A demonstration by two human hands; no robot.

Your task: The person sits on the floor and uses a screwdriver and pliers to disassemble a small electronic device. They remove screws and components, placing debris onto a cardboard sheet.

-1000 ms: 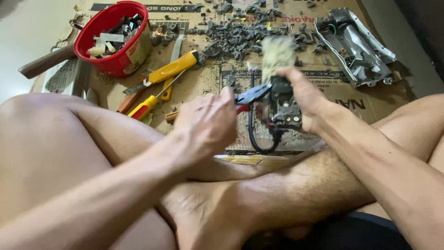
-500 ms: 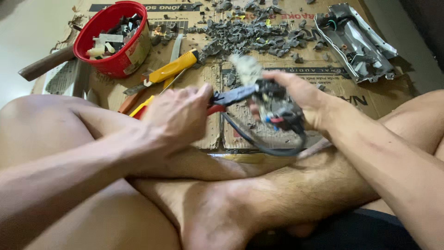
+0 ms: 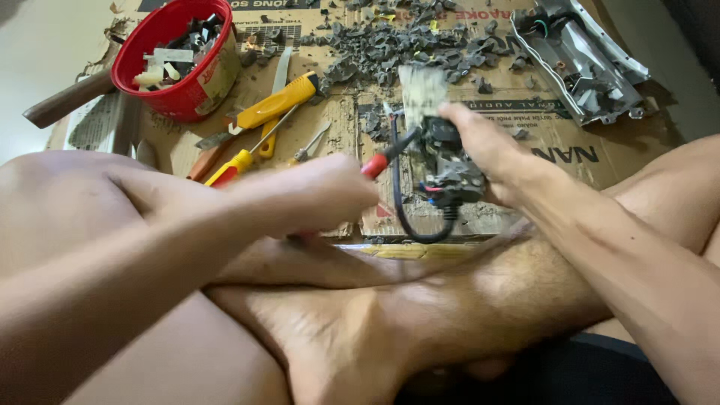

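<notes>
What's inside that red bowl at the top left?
The red bowl holds a loose heap of small scrap: pale flat strips, dark broken bits and a cream-coloured piece or two. Only the top layer shows; whatever lies deeper, and the bowl's bottom, is covered by the heap.

Soft, even indoor light falls on your crossed legs; motion blurs your left hand and the held part; faint shadows.
</notes>
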